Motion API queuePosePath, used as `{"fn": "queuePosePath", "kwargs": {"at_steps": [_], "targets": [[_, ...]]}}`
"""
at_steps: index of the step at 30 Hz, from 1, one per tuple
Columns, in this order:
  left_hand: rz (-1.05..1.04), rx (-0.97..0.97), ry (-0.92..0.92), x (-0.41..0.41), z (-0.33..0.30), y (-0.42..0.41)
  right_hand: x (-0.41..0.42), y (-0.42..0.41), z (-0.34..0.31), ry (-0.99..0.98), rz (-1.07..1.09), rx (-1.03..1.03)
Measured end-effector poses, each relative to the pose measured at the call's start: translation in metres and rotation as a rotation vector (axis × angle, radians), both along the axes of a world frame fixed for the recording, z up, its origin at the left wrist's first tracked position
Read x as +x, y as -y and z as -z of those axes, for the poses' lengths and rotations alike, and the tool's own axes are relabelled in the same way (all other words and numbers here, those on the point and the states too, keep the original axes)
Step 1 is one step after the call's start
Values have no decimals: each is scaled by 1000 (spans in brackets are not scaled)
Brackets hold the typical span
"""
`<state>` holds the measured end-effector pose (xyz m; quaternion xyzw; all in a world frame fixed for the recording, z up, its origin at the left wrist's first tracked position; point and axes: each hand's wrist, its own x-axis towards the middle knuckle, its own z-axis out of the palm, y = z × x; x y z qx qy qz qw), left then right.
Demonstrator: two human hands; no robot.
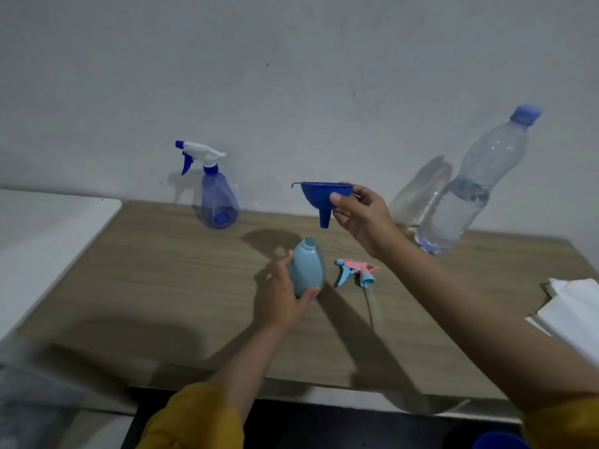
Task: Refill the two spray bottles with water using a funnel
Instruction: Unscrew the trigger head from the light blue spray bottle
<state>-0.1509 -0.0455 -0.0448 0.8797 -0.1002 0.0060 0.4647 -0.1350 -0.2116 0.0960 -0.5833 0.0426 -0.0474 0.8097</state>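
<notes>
Wooden worktop (162,286): left hand (285,296) gripped the uncapped light-blue spray bottle (306,270); right hand (363,215) pinched the blue funnel (321,196) above it. Risk: spout misses narrow neck, bottle tips.

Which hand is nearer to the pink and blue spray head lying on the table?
Left, narrowly. The left hand grips the light blue bottle just beside the spray head; the right hand holds the funnel above it.

Left hand (285,296) curls around something low near the table's middle, forearm bare below a yellow sleeve, while the raised right hand (363,215) pinches with thumb and fingertips.
</notes>
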Motion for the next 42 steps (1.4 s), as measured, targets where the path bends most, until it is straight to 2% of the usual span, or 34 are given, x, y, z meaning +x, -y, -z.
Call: {"fn": "queuePosePath", "kwargs": {"at_steps": [3,11,28,42], "targets": [[18,-4,3,-3,-6,-1,-5,-9,10,-8,60,-4],[41,-29,-36,-6,-17,-1,-16,-23,31,-6,118,-265],[16,-22,-74,-5,-15,1,-24,-25,56,41,69,-375],[34,-53,-65,-5,-15,-2,-19,-33,58,40,216,-534]]}}
